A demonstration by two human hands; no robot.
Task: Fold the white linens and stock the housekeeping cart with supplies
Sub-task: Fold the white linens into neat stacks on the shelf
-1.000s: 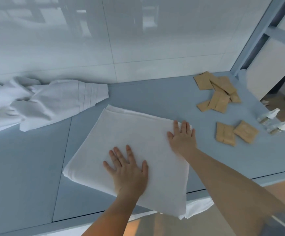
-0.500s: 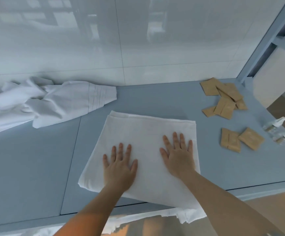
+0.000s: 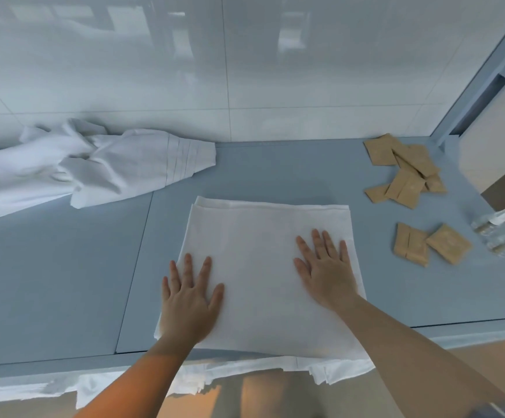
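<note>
Fingers (image 3: 323,245) of both hands lie flat, gripping nothing, on the folded linen (image 3: 263,236) at lower centre; the crumpled linen (image 3: 94,173) waits upper left, nearer the left hand (image 3: 189,300).

the scene is bright and evenly lit with a cool, bluish cast. the glossy white tiled wall (image 3: 245,55) carries broad, blurred reflections of window frames and pale glare patches. shadows on the matte blue-grey table top (image 3: 64,282) are faint and soft-edged. the folded white linen square (image 3: 263,267) is close to overexposed, so its weave barely shows. a warm orange tint falls on the forearms and the floor at the bottom edge. wide-angle distortion bends the table's front edge and splays the blue-grey metal frame (image 3: 486,73) at the right. the small clear spray bottles (image 3: 498,233) near the right edge look smeared. overall detail is slightly soft.
</note>
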